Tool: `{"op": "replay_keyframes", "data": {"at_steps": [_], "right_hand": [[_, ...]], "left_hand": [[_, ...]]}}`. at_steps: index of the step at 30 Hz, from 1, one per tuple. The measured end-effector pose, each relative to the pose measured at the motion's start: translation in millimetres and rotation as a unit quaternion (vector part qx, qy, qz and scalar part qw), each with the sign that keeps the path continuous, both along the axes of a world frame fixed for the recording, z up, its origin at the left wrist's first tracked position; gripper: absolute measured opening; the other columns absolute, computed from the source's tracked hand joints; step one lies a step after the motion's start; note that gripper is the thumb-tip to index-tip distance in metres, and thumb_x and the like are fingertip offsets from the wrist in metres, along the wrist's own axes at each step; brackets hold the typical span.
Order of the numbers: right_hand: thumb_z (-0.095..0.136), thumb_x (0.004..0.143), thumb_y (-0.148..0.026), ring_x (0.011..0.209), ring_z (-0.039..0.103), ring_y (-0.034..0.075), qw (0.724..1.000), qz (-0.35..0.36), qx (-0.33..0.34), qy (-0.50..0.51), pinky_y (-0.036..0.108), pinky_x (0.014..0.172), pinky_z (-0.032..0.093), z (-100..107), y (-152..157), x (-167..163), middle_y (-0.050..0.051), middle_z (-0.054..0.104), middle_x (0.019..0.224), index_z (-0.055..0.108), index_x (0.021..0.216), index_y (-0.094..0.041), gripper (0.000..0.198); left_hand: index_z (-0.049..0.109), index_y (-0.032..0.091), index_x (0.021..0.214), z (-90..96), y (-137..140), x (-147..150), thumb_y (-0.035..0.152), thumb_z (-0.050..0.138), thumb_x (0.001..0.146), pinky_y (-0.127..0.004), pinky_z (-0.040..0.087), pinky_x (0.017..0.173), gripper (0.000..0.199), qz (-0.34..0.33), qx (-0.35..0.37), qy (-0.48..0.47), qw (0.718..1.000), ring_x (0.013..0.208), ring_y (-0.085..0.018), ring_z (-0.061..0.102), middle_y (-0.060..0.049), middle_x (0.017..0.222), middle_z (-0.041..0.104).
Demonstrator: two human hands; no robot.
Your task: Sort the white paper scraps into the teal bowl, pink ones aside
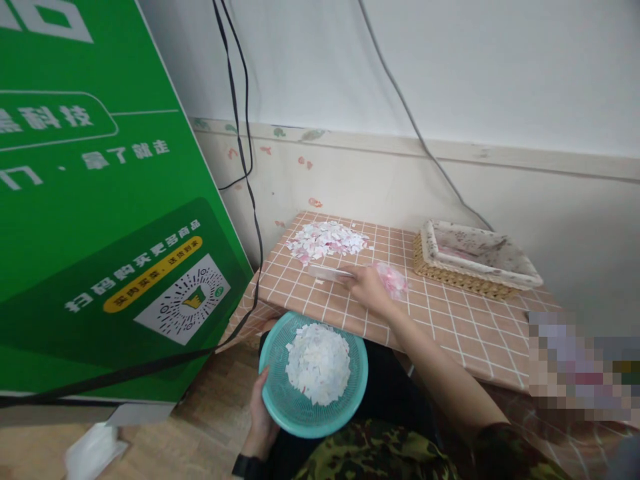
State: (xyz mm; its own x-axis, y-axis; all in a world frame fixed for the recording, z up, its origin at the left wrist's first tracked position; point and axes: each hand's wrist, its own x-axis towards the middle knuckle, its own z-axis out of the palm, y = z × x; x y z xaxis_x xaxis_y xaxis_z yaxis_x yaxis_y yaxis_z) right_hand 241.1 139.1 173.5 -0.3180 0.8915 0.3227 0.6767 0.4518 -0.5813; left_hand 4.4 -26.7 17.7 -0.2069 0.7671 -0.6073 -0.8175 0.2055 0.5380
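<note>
My left hand [261, 415] is wrapped round the left rim of a teal plastic colander [274, 353], which sits at my lap just below the table edge. A mound of small white paper scraps [319, 363] fills its middle. On the table, my right hand [367, 287] grips a flat, whitish, blade-like piece [329, 273] whose exact kind I cannot make out. It lies close to the cloth, its far end pointing left. Just beyond it spreads a pile of white and pink paper scraps [327, 240]. A crumpled pink, clear plastic bag [393, 280] lies right beside my right hand.
A checked brown cloth [450, 327] covers the table. A lined wicker basket [475, 260] stands at the back right, against the wall. To the left rises a large green printed panel [115, 200], with a black cable [257, 227] hanging in front. A blurred-out patch covers the table's right end.
</note>
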Motion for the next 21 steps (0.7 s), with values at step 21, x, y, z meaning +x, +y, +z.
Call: {"op": "replay_keyframes", "data": {"at_steps": [21], "right_hand": [[0.047, 0.086, -0.019, 0.082, 0.066, 0.016, 0.994, 0.101, -0.011, 0.04, 0.026, 0.071, 0.049, 5.4, -69.9, 9.7, 0.002, 0.071, 0.094, 0.067, 0.106, -0.025, 0.028]], "left_hand": [[0.071, 0.014, 0.085, 57.7, 18.0, -8.6, 0.028, 0.066, 0.07, -0.039, 0.049, 0.084, 0.021, 0.001, 0.027, 0.012, 1.0, 0.078, -0.024, 0.068, -0.007, 0.082, 0.074]]}}
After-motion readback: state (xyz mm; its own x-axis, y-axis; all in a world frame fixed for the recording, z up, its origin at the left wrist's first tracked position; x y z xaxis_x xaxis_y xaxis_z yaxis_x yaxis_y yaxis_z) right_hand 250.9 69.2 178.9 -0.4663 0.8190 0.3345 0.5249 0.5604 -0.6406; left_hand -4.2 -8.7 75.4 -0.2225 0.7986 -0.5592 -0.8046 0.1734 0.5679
